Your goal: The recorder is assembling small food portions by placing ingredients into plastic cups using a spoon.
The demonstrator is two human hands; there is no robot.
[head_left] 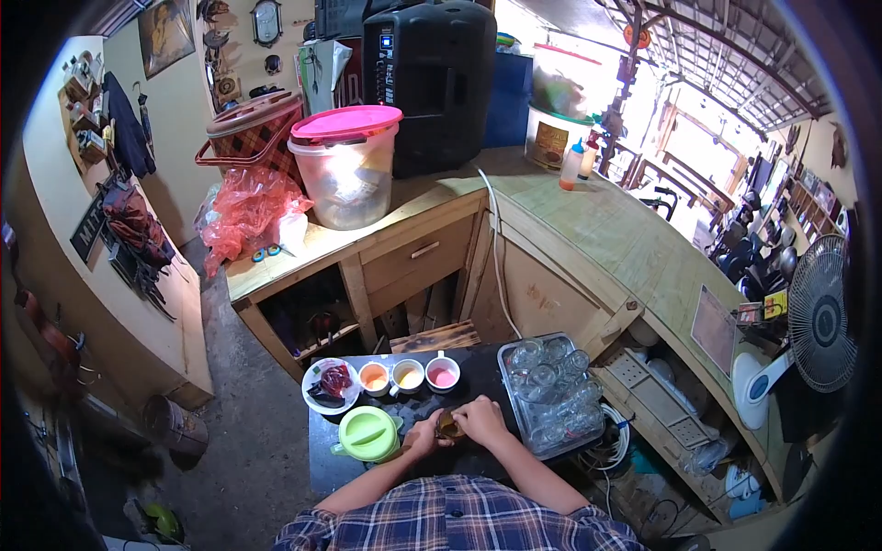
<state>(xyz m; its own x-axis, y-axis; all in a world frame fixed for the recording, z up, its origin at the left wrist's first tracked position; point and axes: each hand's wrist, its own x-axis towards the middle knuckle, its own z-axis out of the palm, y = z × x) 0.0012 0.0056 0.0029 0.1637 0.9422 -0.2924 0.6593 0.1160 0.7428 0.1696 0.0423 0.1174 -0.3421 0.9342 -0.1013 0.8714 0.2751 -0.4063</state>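
My left hand (423,439) is closed around the side of a small brownish cup (448,426) near the front of the dark table. My right hand (481,421) reaches over the cup's rim with bent, closed fingers; what they pinch is too small to make out. Left of the hands stands a light green lidded pitcher (367,434). Behind them three white mugs sit in a row: one with orange contents (374,377), one with yellow (407,376), one with pink (442,373). A white bowl (312,375) with a dark red plastic bag (336,378) lies beside them.
A clear tray (511,390) of several glass jars stands at the table's right. Beyond is a wooden counter (588,216) with a pink-lidded bucket (347,174), black speaker (428,87), squeeze bottles (571,167) and scissors (265,253). A fan (818,312) stands far right.
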